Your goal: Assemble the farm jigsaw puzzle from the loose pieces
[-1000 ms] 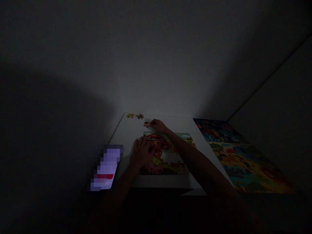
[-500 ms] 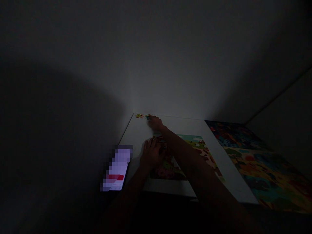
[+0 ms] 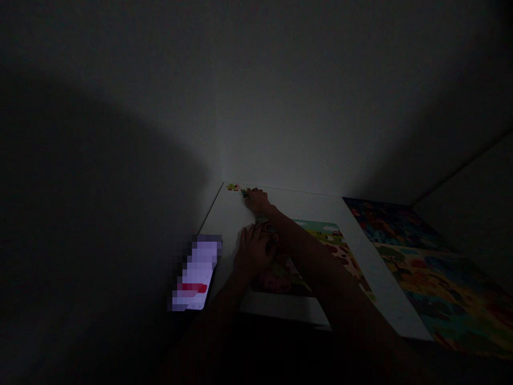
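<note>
The scene is very dark. A colourful jigsaw puzzle (image 3: 320, 240) lies on a white table (image 3: 228, 214). My left hand (image 3: 254, 251) rests flat on the puzzle's left edge, fingers spread. My right hand (image 3: 256, 199) reaches across to the table's far left corner, fingers curled onto a loose puzzle piece (image 3: 243, 193). Another loose piece (image 3: 232, 187) lies just beyond it in the corner.
A lit phone (image 3: 196, 272) lies at the table's left edge beside my left hand. A large colourful printed sheet (image 3: 420, 267) covers the surface to the right. A plain wall rises right behind the table.
My right hand moved from a piece just above the puzzle to the pieces in the far left corner. The view shifted left. My left hand stayed on the puzzle.
</note>
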`<state>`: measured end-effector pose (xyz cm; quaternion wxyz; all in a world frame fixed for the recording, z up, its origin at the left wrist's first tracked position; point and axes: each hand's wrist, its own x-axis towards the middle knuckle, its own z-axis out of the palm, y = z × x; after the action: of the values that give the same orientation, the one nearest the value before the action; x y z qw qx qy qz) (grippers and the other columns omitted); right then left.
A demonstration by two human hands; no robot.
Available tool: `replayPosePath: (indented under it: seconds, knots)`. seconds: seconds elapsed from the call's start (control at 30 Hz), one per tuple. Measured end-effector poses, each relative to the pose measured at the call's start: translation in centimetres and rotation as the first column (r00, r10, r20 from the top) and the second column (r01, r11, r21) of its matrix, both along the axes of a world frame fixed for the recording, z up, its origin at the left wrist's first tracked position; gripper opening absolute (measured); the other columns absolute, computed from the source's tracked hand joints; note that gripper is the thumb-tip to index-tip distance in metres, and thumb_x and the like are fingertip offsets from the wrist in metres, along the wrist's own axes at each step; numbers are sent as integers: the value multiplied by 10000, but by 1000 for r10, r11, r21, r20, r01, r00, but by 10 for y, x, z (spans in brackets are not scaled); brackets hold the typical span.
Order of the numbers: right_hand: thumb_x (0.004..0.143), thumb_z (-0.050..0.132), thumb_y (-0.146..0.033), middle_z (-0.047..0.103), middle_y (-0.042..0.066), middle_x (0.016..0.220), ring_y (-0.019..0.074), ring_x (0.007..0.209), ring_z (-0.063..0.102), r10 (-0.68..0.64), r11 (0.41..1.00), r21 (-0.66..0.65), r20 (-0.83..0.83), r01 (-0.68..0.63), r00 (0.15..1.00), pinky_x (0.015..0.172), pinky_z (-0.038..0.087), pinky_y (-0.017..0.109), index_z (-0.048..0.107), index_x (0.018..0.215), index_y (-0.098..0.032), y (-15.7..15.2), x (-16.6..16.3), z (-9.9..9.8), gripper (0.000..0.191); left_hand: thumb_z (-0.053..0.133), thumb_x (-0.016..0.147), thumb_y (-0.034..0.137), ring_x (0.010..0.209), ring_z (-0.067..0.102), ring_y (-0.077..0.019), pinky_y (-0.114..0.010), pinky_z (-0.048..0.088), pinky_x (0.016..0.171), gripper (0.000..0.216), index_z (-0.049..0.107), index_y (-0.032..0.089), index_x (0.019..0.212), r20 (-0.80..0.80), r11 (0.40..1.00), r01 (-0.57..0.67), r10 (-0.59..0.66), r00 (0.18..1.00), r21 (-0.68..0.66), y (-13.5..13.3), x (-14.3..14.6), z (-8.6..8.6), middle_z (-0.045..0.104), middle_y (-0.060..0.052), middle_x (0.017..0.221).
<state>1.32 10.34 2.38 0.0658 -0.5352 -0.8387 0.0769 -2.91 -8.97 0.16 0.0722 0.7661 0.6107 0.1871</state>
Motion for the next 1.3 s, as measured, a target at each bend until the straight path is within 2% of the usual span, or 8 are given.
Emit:
replayPosePath:
  seconds: [0.1, 0.27, 0.47, 0.57, 0.77, 0.9, 1.13, 1.3]
  knots:
    - [914, 448, -309, 548, 187, 1292, 327, 1199, 508, 3, 1000, -7, 8, -3, 1000, 993, 380, 481, 541, 1269, -162, -3, -1, 2, 395, 454, 938, 435, 1416, 317, -332, -544, 194, 1179, 409, 605, 212, 1246, -7, 1000, 1, -2, 1000, -3, 0, 0, 1, 418, -104, 1516]
    - [909, 475, -412, 538, 206, 1297, 341, 1213, 498, -27, 999, -26, -17, 27, 999, 996, 386, 483, 568, 1240, -134, 2, 0, 2, 443, 416, 955, 450, 1419, 316, -319, -544, 204, 1174, 419, 596, 234, 1266, -16, 1000, -7, 7, 1000, 13, 0, 1, 1, 430, -90, 1509]
    - [874, 542, -486, 440, 119, 1485, 336, 1322, 417, 62, 991, -110, -66, -69, 996, 1049, 357, 514, 455, 1389, -220, 22, 4, -1, 585, 426, 952, 444, 1409, 331, -326, -538, 206, 1174, 426, 590, 222, 1276, -23, 1000, -2, 2, 1000, 2, 0, 1, 3, 434, -105, 1504]
    - [869, 567, -467, 477, 103, 1468, 332, 1315, 439, 74, 989, -124, -73, -82, 995, 1052, 360, 509, 439, 1419, -246, 30, 5, -1, 607, 418, 955, 454, 1420, 313, -327, -540, 196, 1178, 436, 579, 233, 1294, -13, 1000, -3, 3, 1000, -7, 0, 0, 4, 416, -95, 1518]
    - [790, 676, -455, 535, 142, 1393, 349, 1253, 498, 29, 990, -135, -21, -31, 999, 989, 432, 458, 492, 1394, -236, 30, 3, 9, 668, 419, 955, 458, 1417, 312, -328, -541, 186, 1179, 433, 584, 242, 1291, -12, 1000, 8, -8, 1000, -9, 1, 0, 2, 417, -83, 1518]
    - [764, 697, -491, 561, 172, 1335, 354, 1213, 530, -13, 985, -172, 7, 14, 1000, 954, 451, 442, 560, 1317, -194, 25, 4, 15, 642, 401, 960, 477, 1420, 310, -322, -535, 188, 1180, 439, 594, 245, 1279, -8, 1000, -6, 6, 1000, -8, 1, 1, 3, 414, -77, 1520]
    - [697, 748, -553, 549, 167, 1320, 340, 1219, 512, -92, 986, -149, -126, 73, 988, 940, 440, 413, 584, 1265, -196, 25, 16, 6, 691, 427, 958, 458, 1411, 328, -334, -552, 208, 1172, 434, 584, 245, 1302, -30, 1000, -6, 6, 1000, -14, -1, 2, 8, 422, -90, 1515]
    - [722, 725, -560, 539, 157, 1328, 305, 1191, 529, -152, 982, -145, -200, 124, 968, 933, 430, 396, 579, 1252, -209, 24, 19, 0, 652, 429, 960, 442, 1412, 331, -329, -556, 205, 1173, 429, 572, 260, 1321, -54, 1000, -8, 8, 998, 5, 0, 3, 7, 424, -87, 1515]
